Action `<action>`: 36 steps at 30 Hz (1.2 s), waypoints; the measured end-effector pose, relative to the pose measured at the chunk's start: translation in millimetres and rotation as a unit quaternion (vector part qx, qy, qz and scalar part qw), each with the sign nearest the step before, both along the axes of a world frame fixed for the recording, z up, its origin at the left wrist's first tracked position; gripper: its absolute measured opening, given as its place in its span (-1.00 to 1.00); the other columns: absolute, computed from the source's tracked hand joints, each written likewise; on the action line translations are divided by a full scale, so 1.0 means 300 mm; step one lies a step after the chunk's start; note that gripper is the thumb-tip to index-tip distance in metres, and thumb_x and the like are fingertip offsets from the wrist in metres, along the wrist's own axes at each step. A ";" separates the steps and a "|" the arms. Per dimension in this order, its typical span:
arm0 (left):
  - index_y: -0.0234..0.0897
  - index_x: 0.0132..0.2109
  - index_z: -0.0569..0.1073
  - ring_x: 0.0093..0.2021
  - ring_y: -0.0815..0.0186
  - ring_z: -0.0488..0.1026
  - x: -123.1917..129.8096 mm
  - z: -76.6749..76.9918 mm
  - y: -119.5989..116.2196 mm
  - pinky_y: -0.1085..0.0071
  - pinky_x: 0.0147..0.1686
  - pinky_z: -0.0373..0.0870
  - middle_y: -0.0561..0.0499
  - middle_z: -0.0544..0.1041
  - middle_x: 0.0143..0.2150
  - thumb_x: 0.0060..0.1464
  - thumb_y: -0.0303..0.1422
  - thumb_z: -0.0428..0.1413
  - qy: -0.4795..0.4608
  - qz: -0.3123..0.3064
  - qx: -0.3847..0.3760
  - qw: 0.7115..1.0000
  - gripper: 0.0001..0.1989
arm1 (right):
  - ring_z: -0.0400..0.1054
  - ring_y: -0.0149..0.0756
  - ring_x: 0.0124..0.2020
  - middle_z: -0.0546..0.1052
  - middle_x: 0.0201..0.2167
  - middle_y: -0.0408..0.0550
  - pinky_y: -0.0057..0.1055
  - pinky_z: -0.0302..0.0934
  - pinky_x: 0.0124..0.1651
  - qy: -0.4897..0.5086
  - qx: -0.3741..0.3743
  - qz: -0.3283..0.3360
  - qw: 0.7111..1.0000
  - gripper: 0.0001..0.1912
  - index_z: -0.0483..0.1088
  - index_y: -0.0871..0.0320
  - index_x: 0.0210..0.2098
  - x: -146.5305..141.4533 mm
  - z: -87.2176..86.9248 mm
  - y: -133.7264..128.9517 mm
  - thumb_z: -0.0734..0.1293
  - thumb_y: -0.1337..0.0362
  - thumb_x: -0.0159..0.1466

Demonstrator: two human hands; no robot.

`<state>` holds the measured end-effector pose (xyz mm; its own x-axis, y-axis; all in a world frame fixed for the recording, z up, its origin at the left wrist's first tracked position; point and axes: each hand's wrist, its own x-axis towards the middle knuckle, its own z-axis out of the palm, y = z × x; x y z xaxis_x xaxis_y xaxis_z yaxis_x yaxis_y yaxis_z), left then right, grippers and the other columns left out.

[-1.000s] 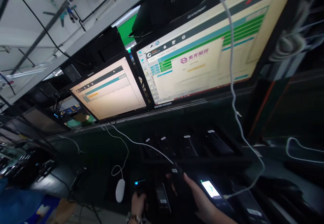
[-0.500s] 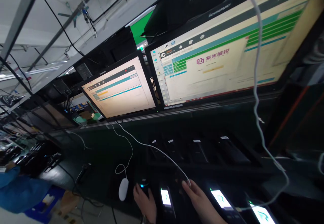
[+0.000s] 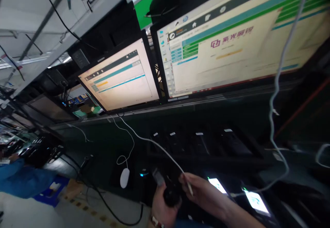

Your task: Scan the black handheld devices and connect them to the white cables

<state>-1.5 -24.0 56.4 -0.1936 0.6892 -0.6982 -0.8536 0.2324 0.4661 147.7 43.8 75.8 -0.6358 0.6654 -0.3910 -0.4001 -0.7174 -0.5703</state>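
So my right hand [image 3: 199, 190] is pinching the white cable [image 3: 157, 144] close to its end, fingertips closed on it, and the cable is running up from there to the desk edge under the smaller monitor [image 3: 123, 80]. My left hand [image 3: 163, 207] is curling around a dark round thing [image 3: 172, 196], fingers mostly closed; it's too dark for me to tell exactly what it is. That thing is sitting just left of the cable end, and I can't tell if they're touching. A small grey slab [image 3: 157, 176] is showing just above my left thumb, kinda blurry. Two lit phones [image 3: 218, 185] are glowing off to the right, the white mouse [image 3: 124, 178] is lying to the left, and dark phones [image 3: 203, 144] with white labels are lying in a row behind my hands.
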 end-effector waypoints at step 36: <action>-0.19 -0.11 0.46 -0.23 0.26 0.54 0.005 0.076 0.011 0.28 -0.13 0.46 0.01 0.58 -0.26 -0.19 -0.23 0.30 0.176 -0.068 0.043 0.981 -0.57 | 0.47 -0.30 -0.40 0.58 -0.48 -0.09 -0.41 0.31 -0.29 -0.318 0.493 -0.072 0.807 -0.83 0.52 0.11 -0.51 -0.051 0.113 -0.037 0.31 0.38 0.15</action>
<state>0.1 -20.7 79.1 -0.3136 0.7795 -0.5423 -0.6003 0.2797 0.7493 132.3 32.7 109.8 -0.4029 0.9019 0.1559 0.1600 0.2371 -0.9582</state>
